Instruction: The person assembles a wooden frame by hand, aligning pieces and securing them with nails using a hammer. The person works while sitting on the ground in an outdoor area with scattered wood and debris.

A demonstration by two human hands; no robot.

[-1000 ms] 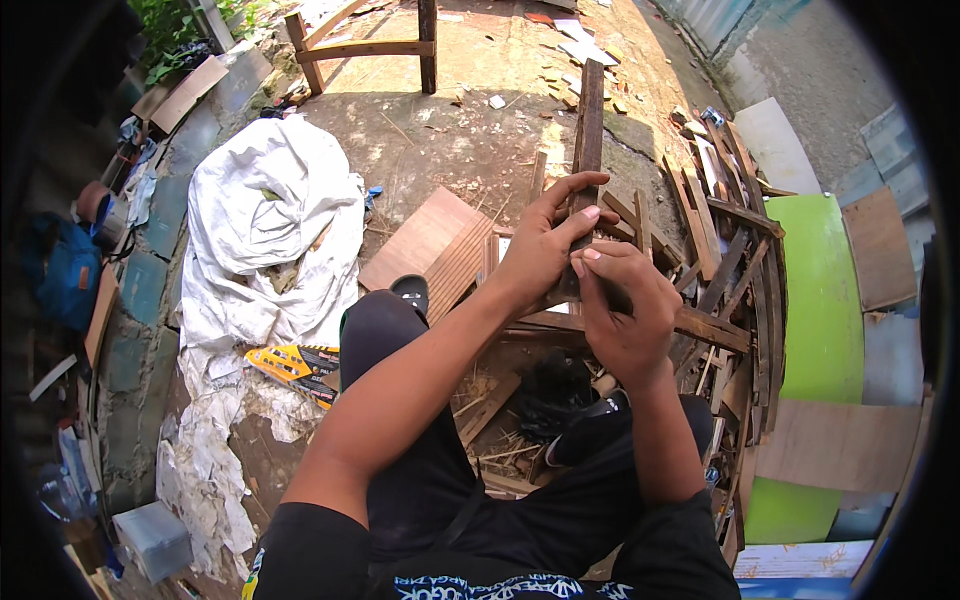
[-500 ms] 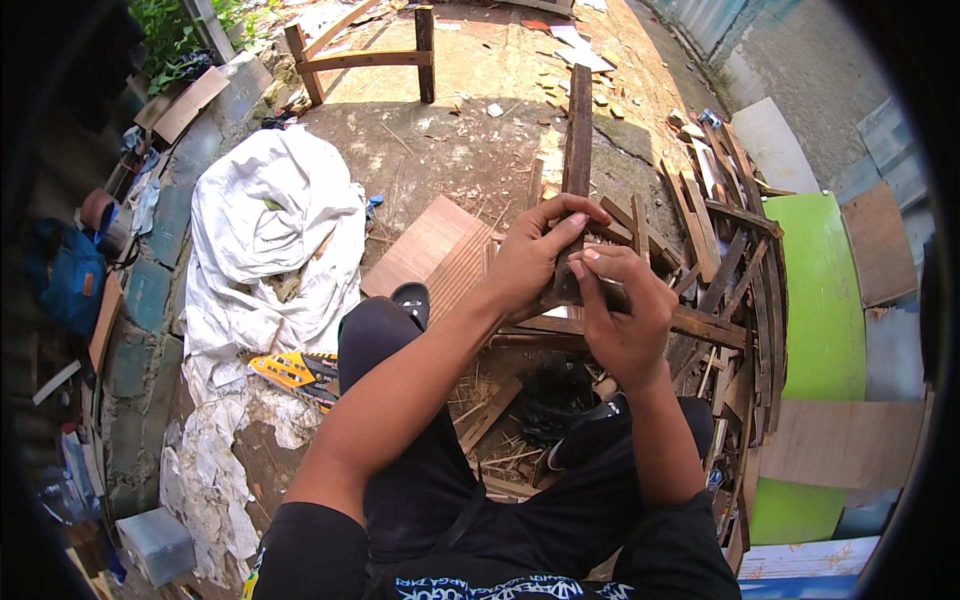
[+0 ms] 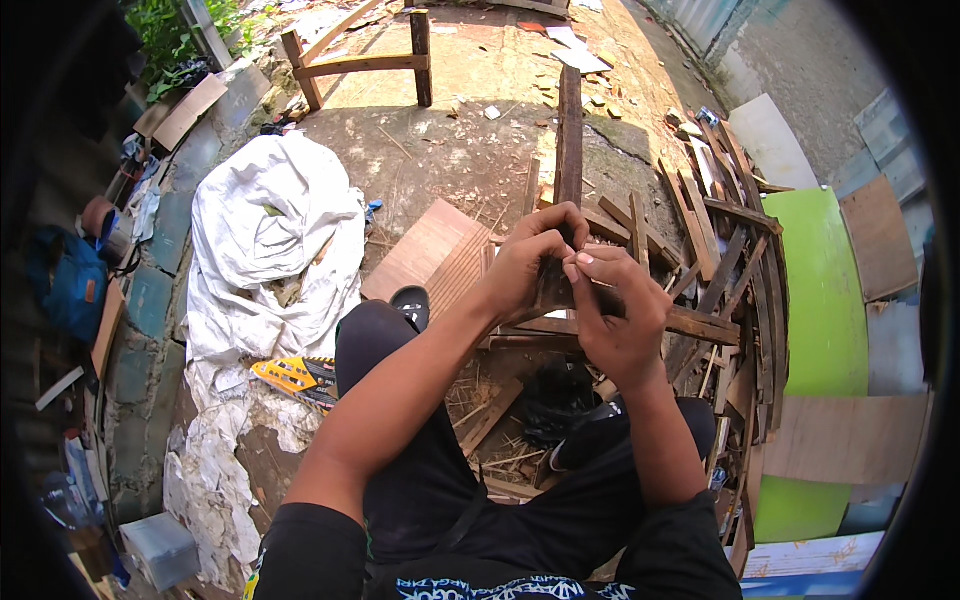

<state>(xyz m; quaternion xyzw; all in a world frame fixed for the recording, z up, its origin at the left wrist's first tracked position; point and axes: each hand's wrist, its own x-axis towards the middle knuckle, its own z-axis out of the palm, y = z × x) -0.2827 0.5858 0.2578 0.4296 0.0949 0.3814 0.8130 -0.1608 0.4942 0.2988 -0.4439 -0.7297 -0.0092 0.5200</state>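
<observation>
Head view: over the lower part of the dark brown, squared wooden post [image 3: 569,140], the left hand [image 3: 528,262] curls and the right hand [image 3: 632,308] pinches, fingertips meeting, probably for fine control; I cannot tell what, if anything, they grip. The post extends beyond them.

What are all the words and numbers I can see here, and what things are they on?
I won't copy words out, but here's where printing shows:
Black cloth shirt: pale blue and white lettering, partly cut off by the picture's edge.
Flat yellow-and-black package: lettering, mostly too small to read.
Black sandal with white marks: marks too small to read.
</observation>
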